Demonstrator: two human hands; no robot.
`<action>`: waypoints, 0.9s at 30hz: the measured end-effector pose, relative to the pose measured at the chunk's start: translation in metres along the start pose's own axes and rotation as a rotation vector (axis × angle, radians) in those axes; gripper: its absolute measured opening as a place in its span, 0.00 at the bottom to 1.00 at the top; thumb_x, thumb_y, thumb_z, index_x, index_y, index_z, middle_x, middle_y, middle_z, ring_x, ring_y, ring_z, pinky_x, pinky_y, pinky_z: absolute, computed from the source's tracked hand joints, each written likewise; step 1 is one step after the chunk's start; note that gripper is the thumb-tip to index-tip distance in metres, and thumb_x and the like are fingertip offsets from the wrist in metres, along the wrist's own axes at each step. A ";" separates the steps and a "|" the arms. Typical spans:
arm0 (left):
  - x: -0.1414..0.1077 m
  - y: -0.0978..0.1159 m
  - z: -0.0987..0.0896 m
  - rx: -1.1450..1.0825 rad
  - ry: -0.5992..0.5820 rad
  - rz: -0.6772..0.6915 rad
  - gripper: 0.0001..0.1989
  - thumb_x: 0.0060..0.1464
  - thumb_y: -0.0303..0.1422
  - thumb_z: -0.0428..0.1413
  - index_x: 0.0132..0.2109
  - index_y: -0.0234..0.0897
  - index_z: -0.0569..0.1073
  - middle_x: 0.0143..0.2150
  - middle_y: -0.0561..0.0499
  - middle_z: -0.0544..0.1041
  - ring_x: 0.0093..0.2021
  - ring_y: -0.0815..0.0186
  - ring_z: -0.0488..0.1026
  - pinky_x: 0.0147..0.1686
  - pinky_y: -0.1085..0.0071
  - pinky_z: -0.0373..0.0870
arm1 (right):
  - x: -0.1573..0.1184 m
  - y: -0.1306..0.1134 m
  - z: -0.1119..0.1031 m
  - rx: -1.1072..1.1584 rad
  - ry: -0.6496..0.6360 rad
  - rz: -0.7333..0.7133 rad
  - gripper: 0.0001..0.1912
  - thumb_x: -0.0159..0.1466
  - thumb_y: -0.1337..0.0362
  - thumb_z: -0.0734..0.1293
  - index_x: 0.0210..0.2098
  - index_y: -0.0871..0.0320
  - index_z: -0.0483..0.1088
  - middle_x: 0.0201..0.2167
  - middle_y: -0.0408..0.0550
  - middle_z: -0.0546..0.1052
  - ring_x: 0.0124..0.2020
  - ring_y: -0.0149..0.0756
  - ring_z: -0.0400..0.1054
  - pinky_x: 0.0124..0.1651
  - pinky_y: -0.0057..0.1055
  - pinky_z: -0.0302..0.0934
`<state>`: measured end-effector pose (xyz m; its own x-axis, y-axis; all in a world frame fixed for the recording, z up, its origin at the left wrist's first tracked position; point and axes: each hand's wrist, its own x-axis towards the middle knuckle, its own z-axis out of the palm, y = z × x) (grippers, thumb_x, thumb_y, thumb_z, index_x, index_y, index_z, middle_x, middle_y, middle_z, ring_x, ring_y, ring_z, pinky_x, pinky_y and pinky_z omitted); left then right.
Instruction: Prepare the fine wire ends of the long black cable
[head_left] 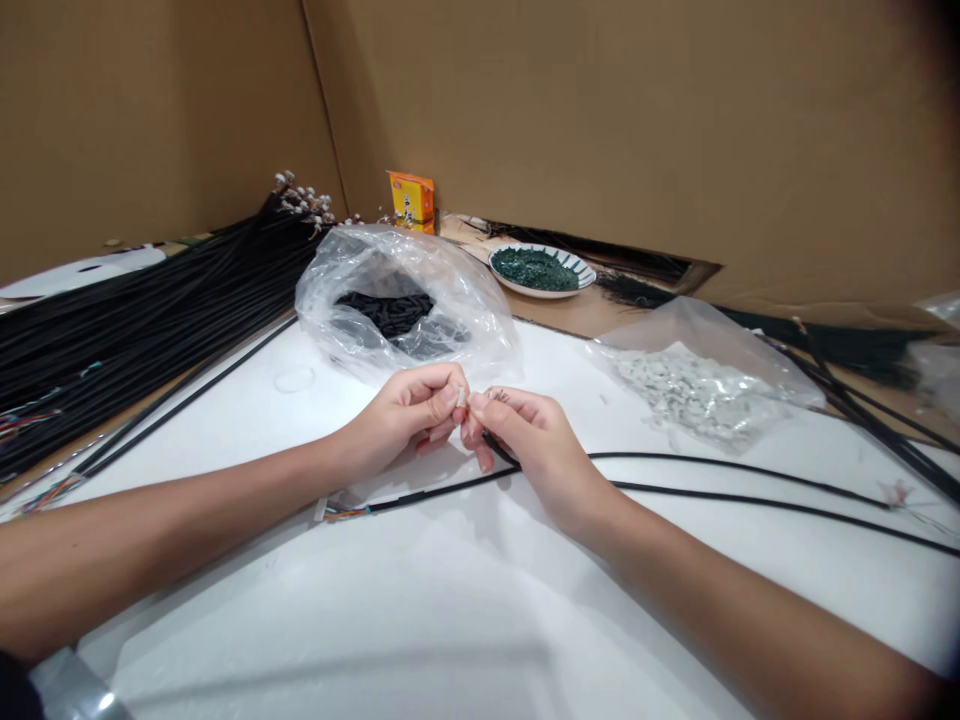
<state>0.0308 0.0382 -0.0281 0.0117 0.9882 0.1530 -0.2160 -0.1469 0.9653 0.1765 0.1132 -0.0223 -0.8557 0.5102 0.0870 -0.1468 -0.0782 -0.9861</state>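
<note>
Left hand [409,415] and right hand [536,450] curled, fingertips pinched shut on small white connector [460,397]; black cable [450,482] trails below. Yellow box [411,198] at twelve o'clock, print illegible.

left forearm [150,535] and right forearm [750,610] bare, a shiny grey strip [71,685] near the elbow.

Nothing can be read with any confidence. The only printing in view is on a small orange-and-yellow box [411,200] standing against the cardboard wall [600,120]. A pale panel on its front carries dark marks that seem to be large written characters (too small and soft to make out), and some finer print may sit around them. No brand, number or sign on it can be made out.
</note>
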 end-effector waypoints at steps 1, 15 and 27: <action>0.000 0.000 0.000 -0.004 0.000 0.000 0.12 0.55 0.37 0.55 0.29 0.33 0.65 0.19 0.56 0.64 0.16 0.77 0.54 0.16 0.79 0.51 | 0.000 0.000 0.000 -0.002 -0.001 0.001 0.14 0.61 0.60 0.63 0.22 0.60 0.67 0.23 0.40 0.67 0.22 0.24 0.60 0.29 0.24 0.56; 0.001 0.000 0.001 -0.073 -0.036 0.028 0.11 0.56 0.34 0.55 0.29 0.31 0.67 0.23 0.53 0.70 0.17 0.78 0.55 0.15 0.81 0.53 | 0.001 0.001 -0.006 0.063 -0.102 0.016 0.14 0.64 0.59 0.63 0.26 0.60 0.69 0.22 0.39 0.66 0.22 0.24 0.60 0.29 0.23 0.55; 0.000 -0.003 -0.001 -0.095 -0.066 0.046 0.10 0.57 0.34 0.53 0.30 0.32 0.67 0.23 0.53 0.67 0.18 0.77 0.54 0.15 0.82 0.54 | 0.003 0.001 -0.018 0.152 -0.266 0.065 0.12 0.65 0.59 0.63 0.29 0.60 0.68 0.25 0.40 0.66 0.24 0.23 0.61 0.34 0.25 0.60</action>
<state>0.0300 0.0386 -0.0309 0.0630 0.9749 0.2136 -0.3092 -0.1844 0.9329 0.1820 0.1300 -0.0258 -0.9625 0.2598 0.0784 -0.1433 -0.2410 -0.9599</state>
